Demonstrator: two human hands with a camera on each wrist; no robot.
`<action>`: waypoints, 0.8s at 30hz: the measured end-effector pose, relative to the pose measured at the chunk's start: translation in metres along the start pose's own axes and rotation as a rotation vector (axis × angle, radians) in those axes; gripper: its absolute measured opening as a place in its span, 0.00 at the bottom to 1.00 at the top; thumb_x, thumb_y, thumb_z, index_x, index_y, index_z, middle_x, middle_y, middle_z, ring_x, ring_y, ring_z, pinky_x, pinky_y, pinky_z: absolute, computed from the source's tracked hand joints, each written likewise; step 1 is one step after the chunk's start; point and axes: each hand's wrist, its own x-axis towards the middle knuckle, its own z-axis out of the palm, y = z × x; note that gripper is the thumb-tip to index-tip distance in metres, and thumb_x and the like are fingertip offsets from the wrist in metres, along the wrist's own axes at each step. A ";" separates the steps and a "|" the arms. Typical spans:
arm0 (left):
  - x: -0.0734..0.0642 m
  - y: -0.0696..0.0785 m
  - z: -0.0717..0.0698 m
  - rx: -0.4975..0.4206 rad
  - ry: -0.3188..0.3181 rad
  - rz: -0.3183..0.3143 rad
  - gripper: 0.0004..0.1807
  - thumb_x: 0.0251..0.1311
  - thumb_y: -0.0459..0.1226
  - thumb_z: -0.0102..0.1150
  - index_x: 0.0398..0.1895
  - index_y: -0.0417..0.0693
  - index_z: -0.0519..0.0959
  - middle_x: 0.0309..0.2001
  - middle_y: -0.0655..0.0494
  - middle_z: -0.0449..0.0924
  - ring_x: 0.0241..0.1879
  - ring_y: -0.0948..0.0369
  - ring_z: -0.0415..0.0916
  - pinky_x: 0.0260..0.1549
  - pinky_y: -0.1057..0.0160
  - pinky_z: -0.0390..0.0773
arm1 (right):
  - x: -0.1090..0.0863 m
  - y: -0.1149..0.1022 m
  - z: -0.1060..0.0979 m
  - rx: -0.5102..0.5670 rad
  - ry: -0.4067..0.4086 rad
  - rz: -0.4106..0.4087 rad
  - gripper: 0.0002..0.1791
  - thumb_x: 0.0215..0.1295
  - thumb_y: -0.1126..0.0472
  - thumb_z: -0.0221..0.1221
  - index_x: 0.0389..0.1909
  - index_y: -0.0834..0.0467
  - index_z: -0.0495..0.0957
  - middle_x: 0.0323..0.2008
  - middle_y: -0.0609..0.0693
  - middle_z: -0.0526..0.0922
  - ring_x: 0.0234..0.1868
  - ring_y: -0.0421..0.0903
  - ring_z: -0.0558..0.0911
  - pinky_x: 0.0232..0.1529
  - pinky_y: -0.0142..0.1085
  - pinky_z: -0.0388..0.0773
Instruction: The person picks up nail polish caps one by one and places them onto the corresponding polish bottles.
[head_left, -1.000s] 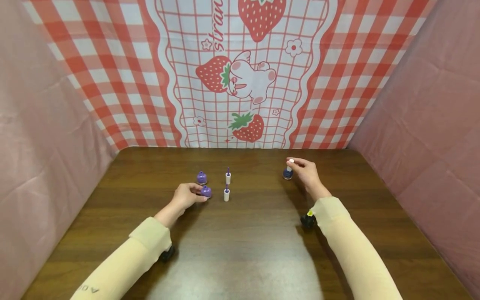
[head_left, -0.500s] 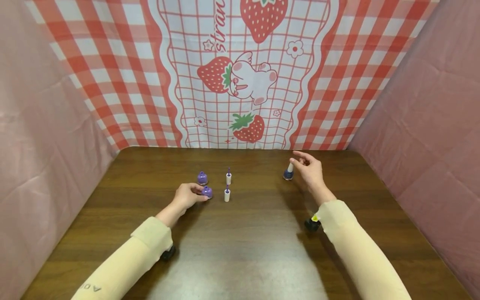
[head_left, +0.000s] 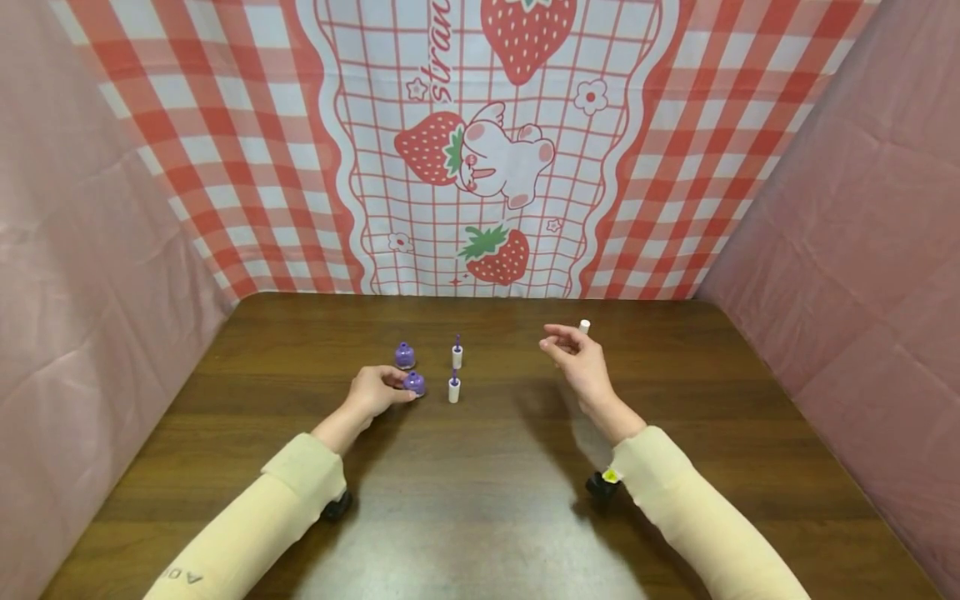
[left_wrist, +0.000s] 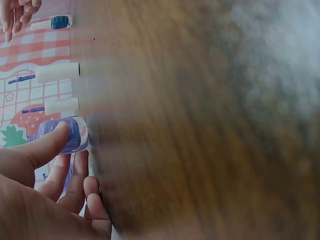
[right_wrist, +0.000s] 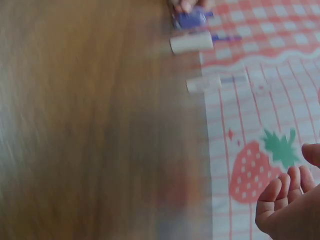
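Observation:
My left hand [head_left: 373, 392] grips an uncapped purple nail polish bottle [head_left: 415, 384] between thumb and fingers, low at the table. Just behind it stands a second open purple nail polish bottle [head_left: 405, 356]. To their right, two white caps stand with their purple brushes pointing up, a nearer cap [head_left: 453, 391] and a farther cap [head_left: 457, 358]. My right hand [head_left: 583, 371] hovers over the right side of the table, fingers loosely bent, holding nothing. Behind it shows a white cap top [head_left: 584, 326]; the left wrist view reveals its dark blue nail polish bottle [left_wrist: 60, 22], capped and upright.
The brown wooden table [head_left: 450, 517] ends at the back against a red checkered cloth [head_left: 247, 167] printed with strawberries. Pink fabric hangs along the left side [head_left: 97, 275] and the right side [head_left: 840, 275].
My right hand has let go of the white cap of the dark blue bottle and moved left and nearer, now hiding that bottle's body. The left hand stays on the purple bottle.

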 end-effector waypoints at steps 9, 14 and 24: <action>0.000 0.000 0.000 0.006 0.004 -0.005 0.18 0.44 0.30 0.71 0.41 0.32 0.81 0.38 0.41 0.84 0.38 0.55 0.79 0.42 0.61 0.75 | -0.013 0.011 0.037 0.038 -0.176 0.060 0.23 0.58 0.70 0.61 0.56 0.70 0.71 0.46 0.64 0.79 0.35 0.35 0.79 0.35 0.29 0.75; 0.001 0.000 0.000 0.002 0.008 -0.013 0.18 0.44 0.30 0.72 0.40 0.33 0.81 0.37 0.42 0.84 0.37 0.56 0.78 0.39 0.65 0.74 | -0.020 0.017 0.053 0.060 -0.267 0.116 0.26 0.57 0.71 0.62 0.57 0.71 0.69 0.52 0.70 0.75 0.36 0.36 0.80 0.37 0.32 0.76; -0.001 0.001 0.000 0.002 0.017 -0.024 0.18 0.43 0.30 0.72 0.40 0.33 0.81 0.36 0.43 0.84 0.37 0.56 0.79 0.39 0.64 0.74 | -0.022 0.023 0.078 0.015 -0.425 0.148 0.25 0.54 0.73 0.63 0.55 0.71 0.71 0.50 0.67 0.77 0.40 0.41 0.81 0.42 0.29 0.77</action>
